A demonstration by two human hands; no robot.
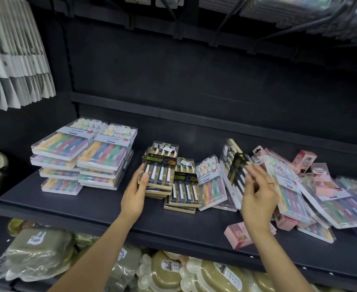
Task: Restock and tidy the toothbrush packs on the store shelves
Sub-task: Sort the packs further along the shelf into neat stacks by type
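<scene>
The right hand (pixel 257 192) is raised at about four o'clock in the view, its fingers (pixel 252 172) loosely spread and blurred. They reach toward a dark toothbrush pack (pixel 237 171) that stands tilted on edge just beyond the fingertips, at roughly eleven o'clock from the palm. Whether the fingertips already touch that pack cannot be told through the blur; nothing appears pinched. A ring sits on one finger.

The dark toothbrush pack's long axis runs from about one o'clock down to seven o'clock, leaning against a loose jumble of packs (pixel 312 197) that sprawls away toward three o'clock, mixing clear multicolour packs with small pink boxes.

The left hand (pixel 136 190) sits near the centre of the view. Its thumb (pixel 145 178) and fingers grip the near left edge of a short stack of dark, tan-edged packs (pixel 160 171), whose long axis points to about twelve o'clock, away from the person. A second, lower stack of the same kind (pixel 185 186) lies touching it on the three o'clock side, and one pastel pack (pixel 210 182) rests just beyond that.

The right hand is plainly the nearer one to the tilted pack; the move would likely be to take that pack and carry it toward nine o'clock, onto the stack the left hand steadies.

Farther toward ten o'clock, two neat stacks of clear multicolour packs (pixel 84 154) stand side by side on the dark shelf (pixel 89 207).
</scene>
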